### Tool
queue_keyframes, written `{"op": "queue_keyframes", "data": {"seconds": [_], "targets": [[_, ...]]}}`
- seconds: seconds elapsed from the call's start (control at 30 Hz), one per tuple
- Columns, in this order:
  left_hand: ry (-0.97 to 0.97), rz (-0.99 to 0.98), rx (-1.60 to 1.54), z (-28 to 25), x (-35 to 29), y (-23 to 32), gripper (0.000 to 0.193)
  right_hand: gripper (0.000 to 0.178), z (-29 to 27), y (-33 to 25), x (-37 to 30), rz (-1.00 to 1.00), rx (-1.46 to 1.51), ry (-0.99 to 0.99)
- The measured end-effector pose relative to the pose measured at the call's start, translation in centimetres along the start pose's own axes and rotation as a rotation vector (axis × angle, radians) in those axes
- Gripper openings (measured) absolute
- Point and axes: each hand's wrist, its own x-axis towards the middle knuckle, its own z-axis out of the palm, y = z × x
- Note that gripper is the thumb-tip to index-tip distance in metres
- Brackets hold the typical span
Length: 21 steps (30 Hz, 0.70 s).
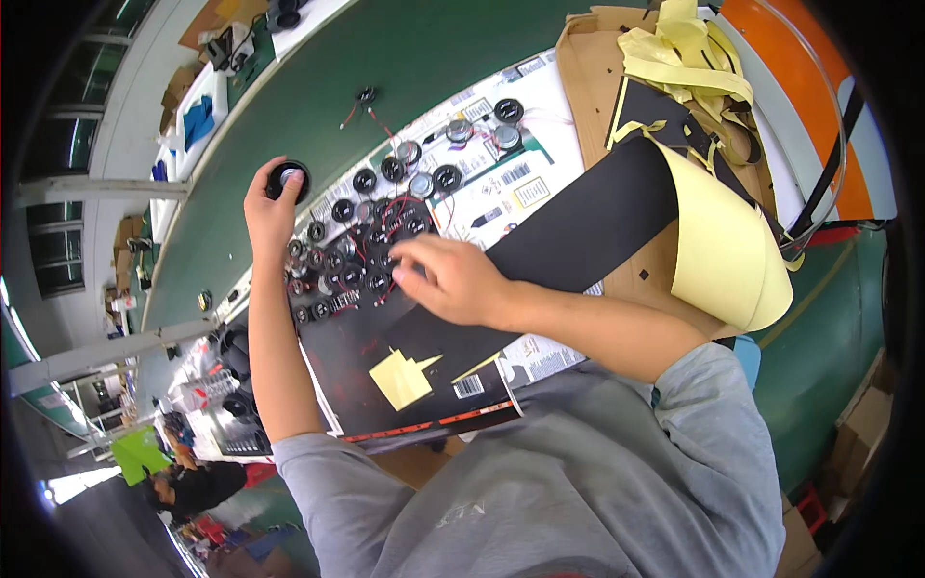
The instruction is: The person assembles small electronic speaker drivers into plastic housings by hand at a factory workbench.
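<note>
In my left hand (271, 214), raised at the far left side of the boards, is a small round black speaker (290, 180), its rim held between thumb and fingers. My right hand (453, 279) hovers over the near right of a cluster of small speakers (353, 275). Its fingers are curled in toward the thumb; what they hold, if anything, I cannot make out. Several more speakers with red wires, such as a black one (447, 177), lie farther back on a printed white board (501, 197). A long black sheet (588, 226) passes under my right forearm, its yellow backing (723, 246) curling up.
A cardboard tray (590, 72) at the far right holds crumpled yellow backing strips (684, 63). Yellow paper scraps (400, 379) lie on the dark board near me. One wired speaker (366, 94) sits on the green table (424, 58). Another person (198, 485) is at lower left.
</note>
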Motion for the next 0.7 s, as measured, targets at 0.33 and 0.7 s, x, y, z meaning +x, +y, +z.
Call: {"op": "queue_keyframes", "data": {"seconds": [0.33, 0.7], "targets": [[-0.011, 0.479, 1.172, 0.9, 7.7, -5.2, 0.041, 0.019, 0.7, 1.5, -0.8, -0.08, -0.156, 0.015], [0.069, 0.245, 0.447, 7.3, 8.9, -2.8, 0.046, 0.004, 0.3, 0.0, 0.2, -0.197, -0.091, 0.12]]}}
